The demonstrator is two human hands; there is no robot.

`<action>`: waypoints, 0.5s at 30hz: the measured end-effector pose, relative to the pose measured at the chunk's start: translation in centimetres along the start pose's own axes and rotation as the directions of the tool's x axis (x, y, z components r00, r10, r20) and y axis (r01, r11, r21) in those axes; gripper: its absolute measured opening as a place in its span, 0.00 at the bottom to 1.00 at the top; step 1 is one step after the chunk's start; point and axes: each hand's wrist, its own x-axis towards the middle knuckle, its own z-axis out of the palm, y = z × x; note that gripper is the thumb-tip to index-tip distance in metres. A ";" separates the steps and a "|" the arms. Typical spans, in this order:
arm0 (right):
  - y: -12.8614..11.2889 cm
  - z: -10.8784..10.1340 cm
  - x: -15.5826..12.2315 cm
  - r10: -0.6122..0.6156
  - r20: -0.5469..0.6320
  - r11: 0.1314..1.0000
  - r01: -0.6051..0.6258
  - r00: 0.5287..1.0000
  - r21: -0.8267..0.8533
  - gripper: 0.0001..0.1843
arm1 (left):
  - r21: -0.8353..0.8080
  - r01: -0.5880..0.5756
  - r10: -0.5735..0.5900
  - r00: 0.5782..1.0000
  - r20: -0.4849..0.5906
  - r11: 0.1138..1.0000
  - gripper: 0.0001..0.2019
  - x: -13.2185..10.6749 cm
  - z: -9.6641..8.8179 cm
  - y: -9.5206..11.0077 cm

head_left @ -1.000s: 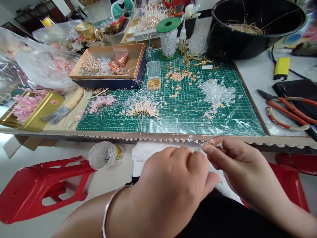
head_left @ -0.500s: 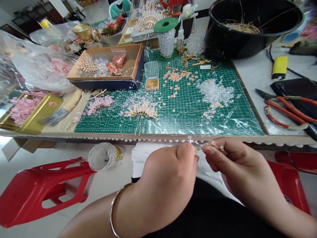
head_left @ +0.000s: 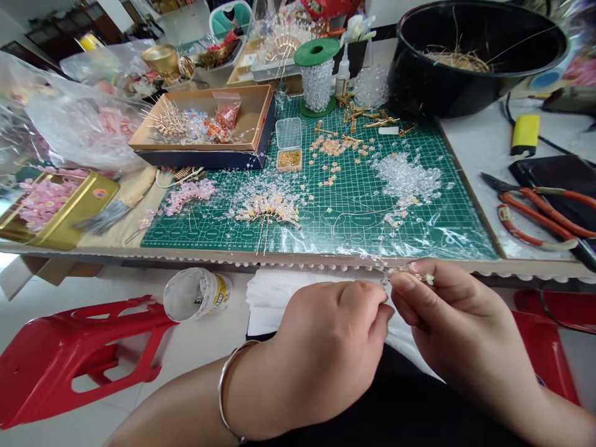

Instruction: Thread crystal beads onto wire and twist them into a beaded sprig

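Note:
Below the table edge, my left hand point(head_left: 330, 347) and my right hand point(head_left: 454, 316) are close together over my lap. Between their fingertips runs a thin wire strung with small clear and pale beads point(head_left: 400, 270). My right thumb and forefinger pinch it near a cream bead cluster, and my left fingertips close on it just beside them. The fingers hide part of the strand. A silver bangle point(head_left: 228, 391) circles my left wrist. Both hands are off the green cutting mat point(head_left: 410, 239), which lies just beyond them.
The mat holds loose crystal beads, gold pieces and beaded combs point(head_left: 267, 208). Orange-handled pliers point(head_left: 535, 214) lie to the right, and a black tub point(head_left: 465, 56) stands behind them. A red stool point(head_left: 79, 360) lies on the floor at left, near a plastic tub point(head_left: 198, 293).
Both hands have shifted slightly right, carrying the beaded wire with them. My left hand has turned, and its fingers now meet the strand closer to my right fingers.

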 end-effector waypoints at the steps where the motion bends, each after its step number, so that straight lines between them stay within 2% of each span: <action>1: 0.2 0.0 -0.1 -0.011 -0.011 1.000 0.011 1.000 -0.018 0.09 | -0.108 0.057 -0.054 0.998 0.033 0.993 0.05 0.1 -0.1 0.0; 3: 0.5 -0.2 -0.3 -0.031 -0.035 0.998 0.029 0.999 -0.064 0.08 | -0.311 0.225 -0.181 0.970 0.165 0.923 0.04 0.4 -0.6 0.0; 6: 0.9 -0.4 -0.6 -0.065 -0.068 0.989 0.056 0.996 -0.135 0.08 | -0.493 0.460 -0.287 0.876 0.388 0.738 0.05 0.9 -1.6 0.0; 8: 0.9 -0.4 -0.7 -0.095 -0.083 0.978 0.077 0.992 -0.194 0.09 | -0.537 0.523 -0.289 0.839 0.461 0.662 0.05 1.1 -2.1 -0.1; 9: 0.8 -0.4 -0.7 -0.113 -0.086 0.968 0.090 0.990 -0.233 0.09 | -0.526 0.519 -0.286 0.839 0.462 0.674 0.04 1.0 -2.3 0.0; 10: 0.7 -0.3 -0.6 -0.129 -0.083 0.957 0.102 0.988 -0.272 0.09 | -0.485 0.483 -0.282 0.857 0.431 0.729 0.03 0.9 -2.4 0.0; 11: 0.5 -0.2 -0.6 -0.147 -0.076 0.945 0.117 0.986 -0.305 0.10 | -0.405 0.406 -0.262 0.893 0.366 0.819 0.03 0.8 -2.4 0.2; 13: 0.1 -0.1 -0.4 -0.169 -0.048 0.926 0.142 0.984 -0.349 0.09 | -0.117 0.138 -0.110 0.970 0.217 0.984 0.06 0.7 -2.5 0.5; 14: -0.1 0.0 -0.3 -0.171 -0.030 0.922 0.149 0.985 -0.357 0.09 | 0.046 -0.023 0.014 0.983 0.181 0.999 0.08 0.8 -2.6 0.7; 15: -0.3 0.0 -0.2 -0.171 -0.015 0.917 0.154 0.985 -0.367 0.08 | 0.183 -0.178 0.146 0.973 0.176 0.967 0.09 1.0 -2.8 0.8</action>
